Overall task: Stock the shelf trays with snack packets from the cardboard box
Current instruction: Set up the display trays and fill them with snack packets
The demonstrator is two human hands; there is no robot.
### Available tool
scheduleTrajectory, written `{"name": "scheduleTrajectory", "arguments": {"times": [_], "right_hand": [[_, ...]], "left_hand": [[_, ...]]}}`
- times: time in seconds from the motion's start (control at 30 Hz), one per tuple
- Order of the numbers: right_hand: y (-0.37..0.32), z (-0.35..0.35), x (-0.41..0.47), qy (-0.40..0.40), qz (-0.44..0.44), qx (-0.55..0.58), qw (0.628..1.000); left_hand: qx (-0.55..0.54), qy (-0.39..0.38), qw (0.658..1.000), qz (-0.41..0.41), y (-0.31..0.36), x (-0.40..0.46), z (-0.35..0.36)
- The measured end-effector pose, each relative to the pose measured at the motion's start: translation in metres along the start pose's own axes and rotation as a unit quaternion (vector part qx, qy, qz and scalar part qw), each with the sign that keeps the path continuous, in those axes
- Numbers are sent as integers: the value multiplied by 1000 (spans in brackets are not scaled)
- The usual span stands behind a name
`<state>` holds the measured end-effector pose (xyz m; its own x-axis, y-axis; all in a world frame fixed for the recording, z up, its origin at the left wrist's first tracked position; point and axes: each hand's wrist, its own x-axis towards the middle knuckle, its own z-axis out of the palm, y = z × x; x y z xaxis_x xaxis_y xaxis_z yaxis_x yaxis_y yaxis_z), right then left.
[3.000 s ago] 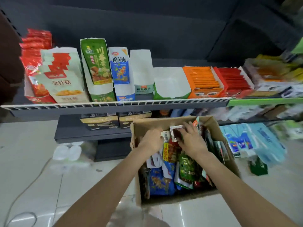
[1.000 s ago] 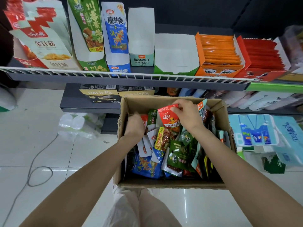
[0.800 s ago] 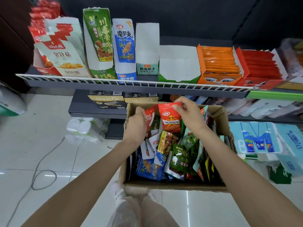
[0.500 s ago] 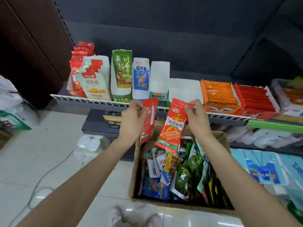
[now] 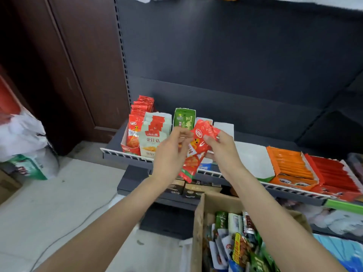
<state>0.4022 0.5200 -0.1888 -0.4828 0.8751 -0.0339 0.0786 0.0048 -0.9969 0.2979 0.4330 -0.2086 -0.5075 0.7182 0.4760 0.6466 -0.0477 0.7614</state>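
Note:
My left hand and my right hand are raised together in front of the shelf. Between them they hold red snack packets. The right hand pinches the crumpled top, and the left hand's curled fingers hold the left edge. The packets hang down over the shelf rail. Behind the hands stand the shelf trays: a red tray full of matching red packets, a white tray and a green one. The open cardboard box, at the lower right, holds several mixed packets.
An empty white tray, an orange tray and a red tray line the shelf to the right. Dark boxes sit on the lower shelf. A white plastic bag and a floor cable lie at the left.
Both hands lifted a red packet each out of the box, rose to shelf height and came together. The view tilted up and left, toward the left end of the shelf.

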Motion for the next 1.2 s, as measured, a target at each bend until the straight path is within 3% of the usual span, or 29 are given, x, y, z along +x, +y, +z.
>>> {"name": "scheduleTrajectory", "arguments": {"times": [0.07, 0.13, 0.23, 0.3, 0.43, 0.6, 0.8, 0.93, 1.1, 1.2], "right_hand": [[-6, 26, 11, 2, -13, -10, 1000], [-11, 54, 24, 6, -16, 1, 1000], [-17, 101, 46, 14, 2, 49, 999], [-20, 132, 59, 22, 15, 90, 996], [-17, 182, 85, 6, 12, 84, 996], [-17, 211, 116, -41, -63, -121, 990], [0, 228, 145, -30, -78, -289, 954], [2, 234, 152, -28, -70, -308, 949], [6, 237, 157, -49, -45, -248, 967], [6, 239, 159, -53, -52, -289, 954]], "left_hand": [[19, -5, 1000, -9, -24, 25, -27], [-2, -88, 995, -55, -49, 48, -52], [-136, -244, 944, -174, -80, 71, -84], [-176, -279, 925, -189, -101, 82, -103], [-197, -241, 938, -156, -149, 108, -133], [-159, -165, 963, -142, -203, 128, -137], [-104, -193, 967, -132, -231, 139, -128], [-71, -194, 972, -114, -244, 145, -129], [-61, -173, 978, -101, -254, 150, -136], [-42, -203, 973, -102, -255, 150, -136]]}}
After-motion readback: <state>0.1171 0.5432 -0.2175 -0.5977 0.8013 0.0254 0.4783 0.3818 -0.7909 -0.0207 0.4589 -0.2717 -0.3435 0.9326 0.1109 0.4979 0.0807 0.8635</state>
